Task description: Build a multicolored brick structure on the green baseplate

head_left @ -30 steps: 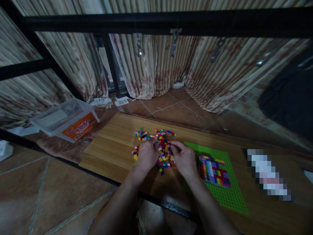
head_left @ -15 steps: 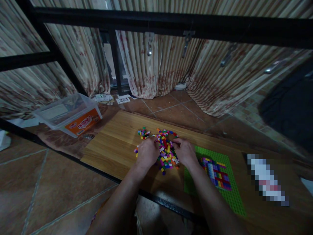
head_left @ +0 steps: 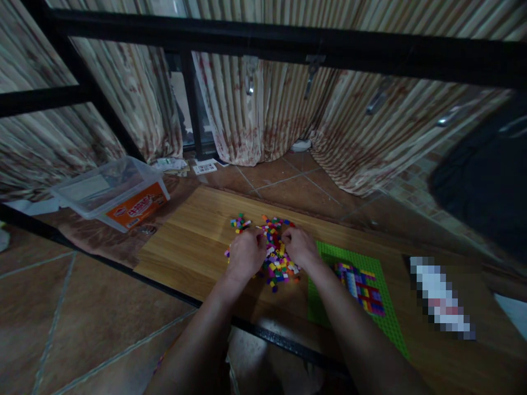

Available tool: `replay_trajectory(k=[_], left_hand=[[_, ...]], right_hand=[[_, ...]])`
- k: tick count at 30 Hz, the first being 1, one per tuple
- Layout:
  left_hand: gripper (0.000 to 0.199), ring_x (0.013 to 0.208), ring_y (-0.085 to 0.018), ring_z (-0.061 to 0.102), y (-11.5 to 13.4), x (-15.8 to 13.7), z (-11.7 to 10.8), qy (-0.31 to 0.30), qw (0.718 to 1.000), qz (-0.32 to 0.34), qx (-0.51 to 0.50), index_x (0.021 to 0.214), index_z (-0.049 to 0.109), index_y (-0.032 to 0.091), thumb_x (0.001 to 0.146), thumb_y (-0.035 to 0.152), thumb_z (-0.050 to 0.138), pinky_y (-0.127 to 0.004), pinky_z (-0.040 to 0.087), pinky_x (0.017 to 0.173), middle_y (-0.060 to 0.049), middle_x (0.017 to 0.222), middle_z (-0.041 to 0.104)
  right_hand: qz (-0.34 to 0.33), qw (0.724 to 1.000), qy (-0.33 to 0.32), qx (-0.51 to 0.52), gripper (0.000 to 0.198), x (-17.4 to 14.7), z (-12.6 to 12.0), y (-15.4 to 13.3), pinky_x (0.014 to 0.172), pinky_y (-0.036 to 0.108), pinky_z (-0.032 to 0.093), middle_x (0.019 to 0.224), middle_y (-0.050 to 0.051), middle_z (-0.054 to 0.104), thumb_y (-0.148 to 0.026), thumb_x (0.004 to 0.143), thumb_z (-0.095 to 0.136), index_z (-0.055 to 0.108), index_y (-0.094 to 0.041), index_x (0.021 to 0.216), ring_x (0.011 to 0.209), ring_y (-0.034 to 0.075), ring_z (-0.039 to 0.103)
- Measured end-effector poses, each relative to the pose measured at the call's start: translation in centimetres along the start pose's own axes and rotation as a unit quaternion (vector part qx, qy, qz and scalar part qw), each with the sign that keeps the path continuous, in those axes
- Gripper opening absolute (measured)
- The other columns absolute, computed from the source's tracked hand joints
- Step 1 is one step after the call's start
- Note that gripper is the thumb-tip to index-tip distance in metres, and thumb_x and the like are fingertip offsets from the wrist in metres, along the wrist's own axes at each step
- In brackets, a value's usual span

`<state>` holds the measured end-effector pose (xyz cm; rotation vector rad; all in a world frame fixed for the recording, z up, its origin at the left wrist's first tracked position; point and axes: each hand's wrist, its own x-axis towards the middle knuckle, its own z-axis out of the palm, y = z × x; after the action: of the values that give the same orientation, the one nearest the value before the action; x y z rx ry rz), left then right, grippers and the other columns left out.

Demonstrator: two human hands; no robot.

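A pile of small colourful toy building bricks [head_left: 280, 267] lies loose on the wooden board of a low table. My left hand [head_left: 247, 252] rests at the pile's left side, fingers curled in with the tips close together. On the far right side of the pile, my right hand [head_left: 302, 247] has its thumb and fingers drawn together among the bricks. Whatever is between the fingertips of either hand is too small and dark to make out. Right of the pile, partly behind my right forearm, a green studded baseplate [head_left: 389, 312] carries a multicoloured patch of joined bricks [head_left: 366, 293].
A clear plastic box with an orange label [head_left: 135, 207] stands left beyond the wooden tabletop [head_left: 177, 241]. A blurred-out white item [head_left: 440, 299] lies at the right. Black metal bars [head_left: 263, 30] and curtains [head_left: 284, 109] are in front; a dark shape [head_left: 486, 175] is at the right.
My right hand has moved a little to the left, nearer my left hand over the pile. My left hand stays almost in place. The whole view has shifted slightly.
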<state>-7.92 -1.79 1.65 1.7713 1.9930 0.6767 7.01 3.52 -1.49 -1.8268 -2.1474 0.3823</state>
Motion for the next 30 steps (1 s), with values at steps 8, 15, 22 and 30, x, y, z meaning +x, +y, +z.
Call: replay_trajectory(k=[8,15,22,30], left_hand=[[0.023,0.077,-0.018,0.065,0.0,0.0,-0.2,0.005,1.000,-0.009,-0.024,0.098,0.072,0.022,0.086,0.022,0.052,-0.025,0.044,0.069,-0.005,0.088,0.074],[0.022,0.072,-0.018,0.064,0.3,-0.2,-0.2,-0.001,1.000,-0.007,-0.018,0.090,0.072,0.022,0.086,0.022,0.051,-0.025,0.042,0.065,-0.005,0.078,0.071],[0.022,0.074,-0.016,0.063,0.3,-0.3,0.9,-0.055,0.982,0.052,-0.171,0.089,0.071,0.019,0.087,0.029,0.052,-0.024,0.046,0.068,-0.003,0.082,0.072],[0.021,0.061,-0.012,0.060,1.1,-0.7,1.9,-0.163,0.909,0.027,-0.383,0.086,0.071,0.015,0.083,0.029,0.056,-0.021,0.047,0.058,-0.001,0.071,0.069]], right_hand=[[-0.023,1.000,0.001,0.017,0.013,-1.1,-0.2,0.6,0.083,0.031,0.048,0.094,0.008,0.072,-0.016,0.078,0.063,0.074,-0.023,0.082,0.090,0.021,0.066],[-0.028,0.999,-0.002,0.026,0.010,-1.4,-0.1,0.8,0.083,0.032,0.046,0.088,0.008,0.070,-0.017,0.080,0.061,0.070,-0.021,0.077,0.091,0.021,0.064],[-0.043,0.992,0.023,0.117,0.018,-4.0,-2.2,-0.5,0.079,0.030,0.046,0.091,0.006,0.070,-0.022,0.090,0.048,0.064,-0.020,0.097,0.086,0.020,0.064],[-0.018,0.950,0.063,0.306,0.022,-7.6,-2.4,-0.4,0.080,0.029,0.051,0.096,0.005,0.073,-0.029,0.089,0.049,0.067,-0.021,0.099,0.088,0.018,0.068]])
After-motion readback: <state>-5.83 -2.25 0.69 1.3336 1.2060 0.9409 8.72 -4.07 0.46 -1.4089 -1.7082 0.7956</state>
